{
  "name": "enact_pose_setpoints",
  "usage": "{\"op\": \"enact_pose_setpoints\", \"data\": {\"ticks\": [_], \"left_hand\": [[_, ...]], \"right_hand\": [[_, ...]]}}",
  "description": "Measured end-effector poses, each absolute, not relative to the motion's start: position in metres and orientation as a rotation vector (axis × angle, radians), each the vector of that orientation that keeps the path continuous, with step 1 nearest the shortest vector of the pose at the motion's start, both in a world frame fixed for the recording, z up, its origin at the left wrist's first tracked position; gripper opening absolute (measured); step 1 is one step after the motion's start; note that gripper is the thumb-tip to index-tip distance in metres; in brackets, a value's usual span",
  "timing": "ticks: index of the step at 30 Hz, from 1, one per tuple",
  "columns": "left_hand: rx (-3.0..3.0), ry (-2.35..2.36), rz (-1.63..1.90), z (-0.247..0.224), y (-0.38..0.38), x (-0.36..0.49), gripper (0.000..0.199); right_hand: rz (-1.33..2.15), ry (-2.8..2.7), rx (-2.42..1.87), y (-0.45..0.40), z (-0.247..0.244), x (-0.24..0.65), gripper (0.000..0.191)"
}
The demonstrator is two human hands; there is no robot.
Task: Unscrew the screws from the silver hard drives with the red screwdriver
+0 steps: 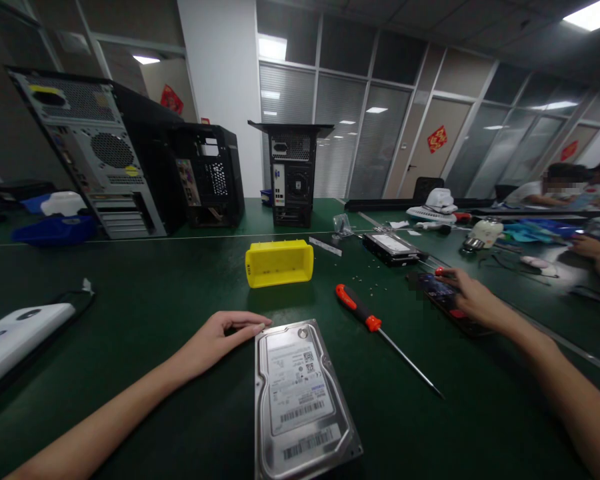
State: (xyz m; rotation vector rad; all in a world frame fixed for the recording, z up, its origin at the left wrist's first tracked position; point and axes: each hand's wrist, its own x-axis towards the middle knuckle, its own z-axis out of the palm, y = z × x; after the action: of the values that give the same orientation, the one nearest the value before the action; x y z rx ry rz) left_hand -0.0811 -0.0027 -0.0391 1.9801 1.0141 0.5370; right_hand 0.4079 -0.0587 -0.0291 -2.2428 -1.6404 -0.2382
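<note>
A silver hard drive [300, 393] lies label up on the green table in front of me. My left hand [217, 343] rests beside its far left corner, fingers stretched out and fingertips touching the edge. To the right, my right hand [467, 297] is above a dark phone [440, 290] with a lit screen. Its fingers are closed at the red part of a screwdriver [439, 271]; most of the handle is hidden by the hand. A larger red-and-black screwdriver [360, 310] lies between the drive and the phone, its tip pointing toward me.
Beyond the drive sits a yellow bin [280, 263] on its side, small screws [373, 287] scattered to its right. Another hard drive [393, 245] lies farther back. Computer cases [293, 177] stand behind, and a white device [20, 333] is at left. Other people sit at far right.
</note>
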Motion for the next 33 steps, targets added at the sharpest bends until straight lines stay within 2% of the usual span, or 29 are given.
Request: {"op": "enact_pose_setpoints", "data": {"ticks": [9,12,21,33], "left_hand": [[1.995,0.988,0.582,-0.039,-0.003,-0.077,0.035],[1.986,0.961,0.595,-0.042,-0.002,-0.078,0.033],[1.976,0.898,0.551,-0.043,-0.001,-0.083,0.032],[2.000,0.670,0.435,-0.040,0.004,-0.098,0.068]], "right_hand": [[-0.184,-2.058,-1.919,-0.048,-0.041,0.358,0.036],[-0.238,-2.201,-1.843,-0.040,-0.051,0.338,0.037],[-0.516,-2.158,-1.978,-0.030,-0.060,0.323,0.036],[-0.546,-2.125,-1.947,-0.030,-0.060,0.328,0.028]]}}
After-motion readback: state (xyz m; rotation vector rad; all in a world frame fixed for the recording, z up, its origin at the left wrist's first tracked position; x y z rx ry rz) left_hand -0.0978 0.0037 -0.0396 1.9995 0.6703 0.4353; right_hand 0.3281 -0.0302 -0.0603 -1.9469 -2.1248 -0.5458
